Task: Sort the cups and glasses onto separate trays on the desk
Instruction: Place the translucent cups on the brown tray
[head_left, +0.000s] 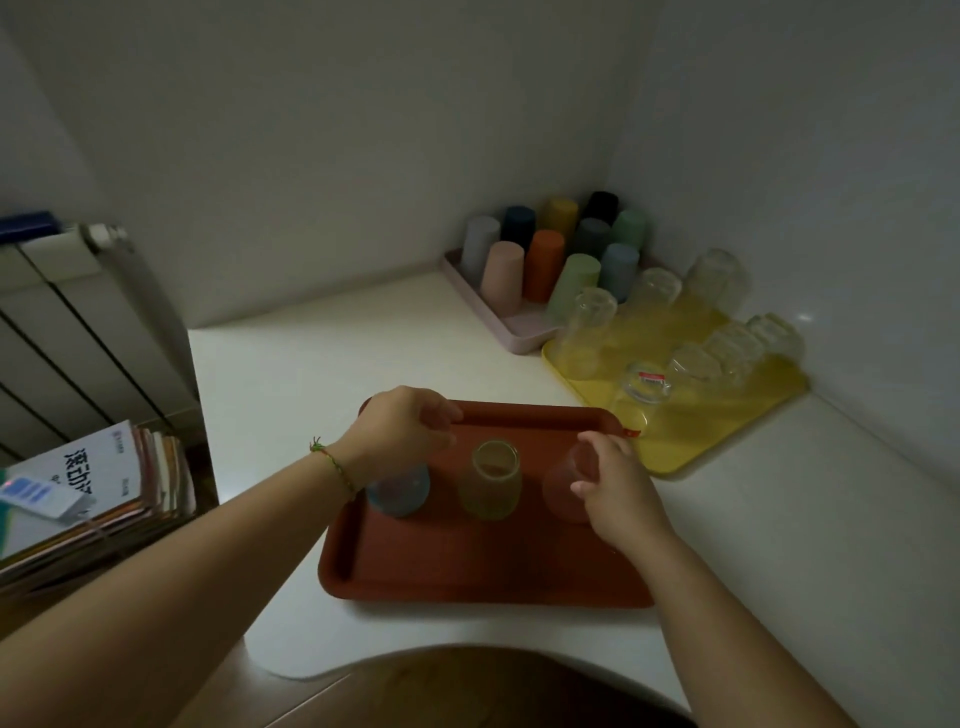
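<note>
Far right, coloured plastic cups (543, 265) fill the pink tray (498, 322); clear glasses (660, 291) sit on the yellow tray (727, 415). Three tinted glasses remain on the near red-brown tray (467, 571). Your left hand (402, 431) hangs loose-fingered and empty over the blue glass (402, 493). Your right hand (615, 486) curls its fingers beside the pink glass (563, 488), possibly touching.

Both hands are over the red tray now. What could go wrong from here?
The left hand hovers close above the blue glass, right beside the yellow glass; a careless reach may tip either.
The yellow tray holds many clear glasses; a labelled glass near its front edge could get bumped.
</note>
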